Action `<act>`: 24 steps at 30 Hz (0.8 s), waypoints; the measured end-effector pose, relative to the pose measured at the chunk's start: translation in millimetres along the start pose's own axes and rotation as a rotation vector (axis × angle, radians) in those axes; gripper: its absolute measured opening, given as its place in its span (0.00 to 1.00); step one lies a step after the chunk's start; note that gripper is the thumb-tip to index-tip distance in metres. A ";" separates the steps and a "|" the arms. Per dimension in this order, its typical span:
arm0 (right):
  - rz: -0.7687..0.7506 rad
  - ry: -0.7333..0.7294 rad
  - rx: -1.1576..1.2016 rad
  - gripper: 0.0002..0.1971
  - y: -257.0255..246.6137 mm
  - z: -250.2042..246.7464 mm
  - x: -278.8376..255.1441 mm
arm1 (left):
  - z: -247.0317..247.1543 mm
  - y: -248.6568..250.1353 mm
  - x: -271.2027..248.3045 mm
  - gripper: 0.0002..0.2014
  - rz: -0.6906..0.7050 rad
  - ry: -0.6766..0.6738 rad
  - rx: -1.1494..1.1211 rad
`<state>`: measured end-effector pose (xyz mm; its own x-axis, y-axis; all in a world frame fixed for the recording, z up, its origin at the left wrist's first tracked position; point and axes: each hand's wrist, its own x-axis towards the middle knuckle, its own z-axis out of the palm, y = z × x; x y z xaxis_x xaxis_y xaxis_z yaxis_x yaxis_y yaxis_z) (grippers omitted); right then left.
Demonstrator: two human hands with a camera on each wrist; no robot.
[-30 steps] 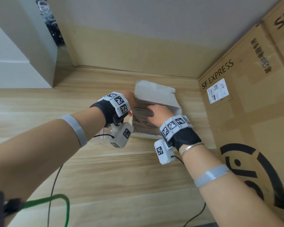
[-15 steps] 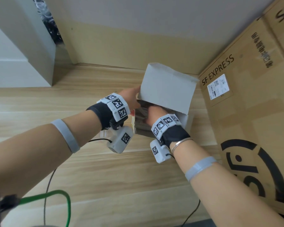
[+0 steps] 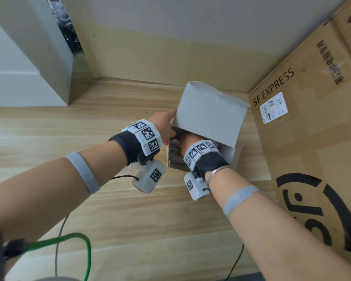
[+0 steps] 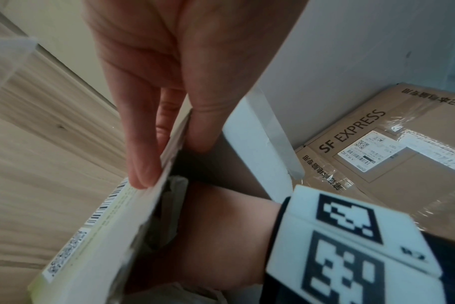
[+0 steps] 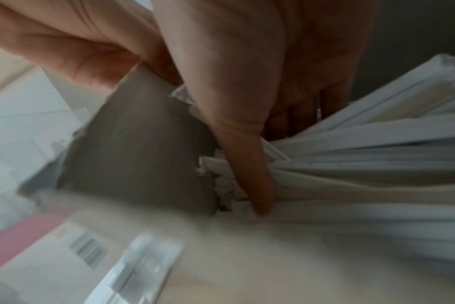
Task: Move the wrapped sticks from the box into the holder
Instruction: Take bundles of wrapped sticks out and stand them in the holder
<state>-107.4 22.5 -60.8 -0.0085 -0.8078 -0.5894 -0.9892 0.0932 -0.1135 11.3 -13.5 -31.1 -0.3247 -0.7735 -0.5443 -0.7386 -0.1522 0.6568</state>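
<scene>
Left hand (image 4: 166,86) pinches box (image 3: 209,112) wall; right hand (image 5: 247,82) inside, fingers curled round wrapped sticks (image 5: 372,164).

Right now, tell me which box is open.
The small white box, lid flap up, right hand gripping wrapped sticks inside; the brown SF EXPRESS carton beside it is taped shut.

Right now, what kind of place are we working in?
Probably a home or office storage corner: a taped SF Express shipping carton against the wall, a wood-grain surface, and an opened box of wrapped sticks.
</scene>
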 end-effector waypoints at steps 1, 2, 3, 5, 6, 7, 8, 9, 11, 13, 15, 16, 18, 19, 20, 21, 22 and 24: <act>-0.001 -0.002 -0.002 0.20 -1.1 -1.4 2.2 | -0.2 -0.5 0.1 0.35 0.001 -0.006 0.008; -0.009 0.007 -0.007 0.20 -2.7 -0.4 3.2 | -0.8 -0.8 0.1 0.35 0.001 -0.010 0.020; -0.023 0.022 0.015 0.22 0.3 1.6 4.7 | -1.4 -0.7 0.2 0.35 0.002 -0.010 0.040; -0.018 -0.018 0.045 0.24 -2.7 -3.3 1.5 | -3.4 -0.7 1.0 0.34 0.011 0.002 0.088; -0.017 -0.035 0.041 0.24 -3.4 -5.6 0.0 | -4.6 -0.7 1.5 0.33 0.010 0.011 0.106; -0.027 -0.032 0.023 0.22 -1.2 -5.3 1.8 | -5.6 -0.9 2.4 0.31 0.007 0.020 0.118; -0.034 -0.029 -0.013 0.19 -1.5 -7.7 -0.3 | -6.3 -1.5 3.6 0.29 0.005 0.031 0.132; -0.051 -0.006 -0.043 0.17 -2.1 -9.2 -1.4 | -6.8 -1.9 4.3 0.26 0.001 0.039 0.148; -0.076 0.013 -0.027 0.14 0.2 -9.2 1.1 | -7.3 -2.7 6.5 0.23 -0.013 0.050 0.179; -0.097 0.015 0.011 0.13 2.2 -10.2 1.2 | -7.7 -3.3 8.8 0.22 -0.031 0.056 0.189; -0.121 0.036 0.082 0.14 6.4 -11.1 1.1 | -8.2 -4.3 12.2 0.21 -0.051 0.051 0.180; -0.124 0.048 0.131 0.15 8.0 -12.8 -0.7 | -8.2 -4.9 14.4 0.21 -0.059 0.045 0.172; -0.129 0.079 0.243 0.16 10.4 -17.5 -5.7 | -7.6 -6.0 19.1 0.21 -0.079 0.037 0.160; -0.130 0.091 0.300 0.15 12.2 -19.0 -6.7 | -7.2 -6.1 21.8 0.20 -0.088 0.040 0.161; -0.135 0.102 0.355 0.14 14.0 -20.5 -7.9 | -6.9 -6.3 24.3 0.19 -0.095 0.046 0.169; -0.140 0.114 0.409 0.13 15.5 -21.8 -9.0 | -6.6 -6.8 26.6 0.19 -0.102 0.054 0.179; -0.142 0.132 0.464 0.13 15.9 -22.5 -9.5 | -6.5 -7.1 28.5 0.18 -0.109 0.061 0.184; -0.128 0.181 0.563 0.12 16.0 -24.0 -9.8 | -6.6 -8.1 31.0 0.18 -0.117 0.063 0.184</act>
<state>-126.7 17.9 -37.7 0.0317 -0.9144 -0.4035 -0.7548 0.2427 -0.6094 11.1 -40.3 -49.8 -0.1973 -0.7948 -0.5739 -0.8663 -0.1327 0.4816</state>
